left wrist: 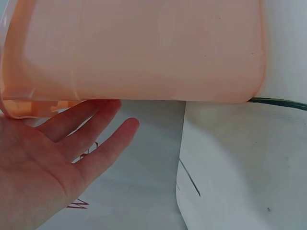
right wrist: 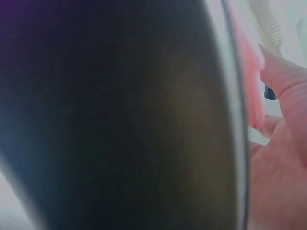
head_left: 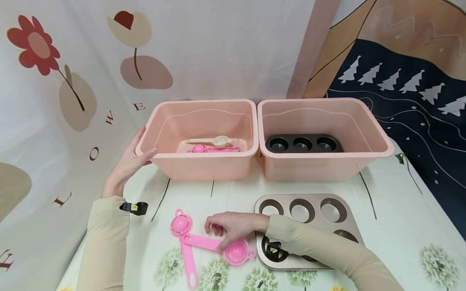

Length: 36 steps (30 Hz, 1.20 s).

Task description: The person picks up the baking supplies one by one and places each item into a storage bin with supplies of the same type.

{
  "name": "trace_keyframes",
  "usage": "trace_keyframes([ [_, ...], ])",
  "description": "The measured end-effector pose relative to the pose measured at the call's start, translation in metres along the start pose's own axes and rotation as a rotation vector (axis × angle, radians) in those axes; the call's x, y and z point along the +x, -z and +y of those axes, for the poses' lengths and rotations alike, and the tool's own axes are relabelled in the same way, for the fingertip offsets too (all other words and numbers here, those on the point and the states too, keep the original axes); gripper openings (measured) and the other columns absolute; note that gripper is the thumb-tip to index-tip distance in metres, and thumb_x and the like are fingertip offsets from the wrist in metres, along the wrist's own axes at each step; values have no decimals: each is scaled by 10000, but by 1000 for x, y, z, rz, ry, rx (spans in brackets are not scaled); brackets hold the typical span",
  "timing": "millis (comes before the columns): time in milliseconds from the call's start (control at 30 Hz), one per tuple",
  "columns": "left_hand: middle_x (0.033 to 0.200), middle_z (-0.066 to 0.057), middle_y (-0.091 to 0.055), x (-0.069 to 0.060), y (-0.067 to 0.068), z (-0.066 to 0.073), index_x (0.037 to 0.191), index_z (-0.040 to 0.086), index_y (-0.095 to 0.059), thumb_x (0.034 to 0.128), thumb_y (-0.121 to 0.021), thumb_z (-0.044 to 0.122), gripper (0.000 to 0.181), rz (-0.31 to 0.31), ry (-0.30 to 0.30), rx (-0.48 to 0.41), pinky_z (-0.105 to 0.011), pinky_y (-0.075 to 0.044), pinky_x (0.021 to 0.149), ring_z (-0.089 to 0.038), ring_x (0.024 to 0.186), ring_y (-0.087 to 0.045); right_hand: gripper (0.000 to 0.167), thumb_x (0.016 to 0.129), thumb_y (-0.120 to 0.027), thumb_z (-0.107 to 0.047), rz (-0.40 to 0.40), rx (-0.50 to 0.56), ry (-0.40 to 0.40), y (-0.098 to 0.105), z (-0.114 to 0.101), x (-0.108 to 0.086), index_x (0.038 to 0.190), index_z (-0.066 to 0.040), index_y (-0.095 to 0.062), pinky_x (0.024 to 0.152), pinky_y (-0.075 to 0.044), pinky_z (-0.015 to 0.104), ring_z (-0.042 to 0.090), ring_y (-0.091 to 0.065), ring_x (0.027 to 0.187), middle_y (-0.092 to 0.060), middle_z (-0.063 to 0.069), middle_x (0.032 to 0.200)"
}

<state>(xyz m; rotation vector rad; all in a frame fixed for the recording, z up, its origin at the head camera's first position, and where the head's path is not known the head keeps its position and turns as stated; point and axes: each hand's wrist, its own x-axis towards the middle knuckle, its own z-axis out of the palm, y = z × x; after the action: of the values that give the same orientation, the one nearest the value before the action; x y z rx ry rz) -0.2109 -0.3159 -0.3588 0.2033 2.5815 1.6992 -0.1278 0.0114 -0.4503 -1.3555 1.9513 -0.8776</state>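
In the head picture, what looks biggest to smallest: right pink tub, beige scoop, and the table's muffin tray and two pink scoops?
1. Right pink tub
2. Muffin tray, partly covered
3. Left pink scoop and right pink scoop: too alike to rank
4. Beige scoop, farther away

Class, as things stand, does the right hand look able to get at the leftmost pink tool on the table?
Probably yes: the right hand is near, and the leftmost pink tool lies mostly uncovered; only the other pink tool meets it, at its neck.
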Motion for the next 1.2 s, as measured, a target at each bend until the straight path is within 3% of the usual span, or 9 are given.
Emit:
trace_keyframes([
  [267, 1496, -241, -259, 1, -1, 1, 1565, 281, -6, 963, -593, 194, 845, -7, 12, 5, -218, -508, 770, -87, 1084, -474, 384, 770, -805, -74, -25, 107, -17, 1, 4, -3, 1089, -101, -592, 730, -480, 160, 15, -548, 769, -582, -93, 854],
  [467, 1503, -243, -248, 1, -2, -1, 1565, 281, -8, 964, -592, 185, 843, -7, 7, -6, -212, -507, 772, -94, 1106, -466, 368, 801, -763, -13, -22, 186, -34, 1, 4, -5, 1124, -66, -595, 721, -503, 177, 2, -574, 744, -616, -73, 829],
  [1000, 1502, -249, -244, -1, 1, 0, 1565, 284, -11, 966, -587, 172, 839, -6, 10, -17, -211, -511, 769, -72, 1085, -476, 353, 831, -729, 1, 25, 188, 1, 17, 3, -13, 1162, -27, -608, 722, -513, 194, 1, -584, 737, -644, -71, 821],
  [1200, 1513, -238, -232, 0, 4, 2, 1562, 296, 6, 968, -582, 204, 840, -28, 24, 17, -243, -514, 782, -79, 1081, -477, 358, 824, -716, 32, 56, 249, -17, 21, 4, -18, 1164, -20, -615, 737, -518, 217, 18, -589, 747, -649, -55, 826],
])
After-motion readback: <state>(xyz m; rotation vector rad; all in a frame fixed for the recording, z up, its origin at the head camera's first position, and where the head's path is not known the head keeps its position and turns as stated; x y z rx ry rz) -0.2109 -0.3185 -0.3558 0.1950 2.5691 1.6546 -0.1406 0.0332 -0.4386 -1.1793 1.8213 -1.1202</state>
